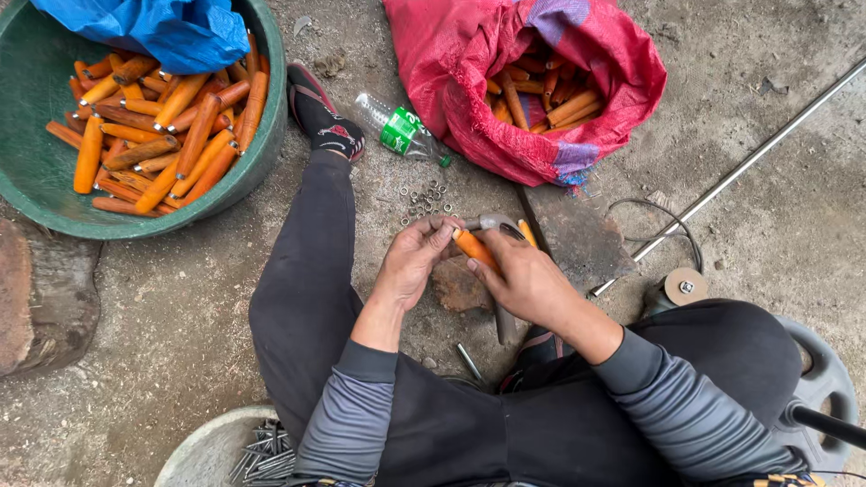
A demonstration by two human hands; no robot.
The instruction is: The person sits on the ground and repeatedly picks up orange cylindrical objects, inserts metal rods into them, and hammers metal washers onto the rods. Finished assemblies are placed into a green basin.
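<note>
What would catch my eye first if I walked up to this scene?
Probably the big green basin at upper left, heaped with orange wooden handles, and the red sack at top holding more. In the middle, the right hand holds one orange handle, the left hand touching its tip.

Handles heaped in basin (pixel 36 171), far left on ground; bag (pixel 171 32) lies on its far rim. Sack (pixel 622 81) of more handles sits ahead right. Bottle (pixel 397 131) lies between them, just left of sack. Washers (pixel 424 198) scattered just before bottle. Rod (pixel 749 167) runs diagonally right. Pan of nails (pixel 203 451) near left.
</note>
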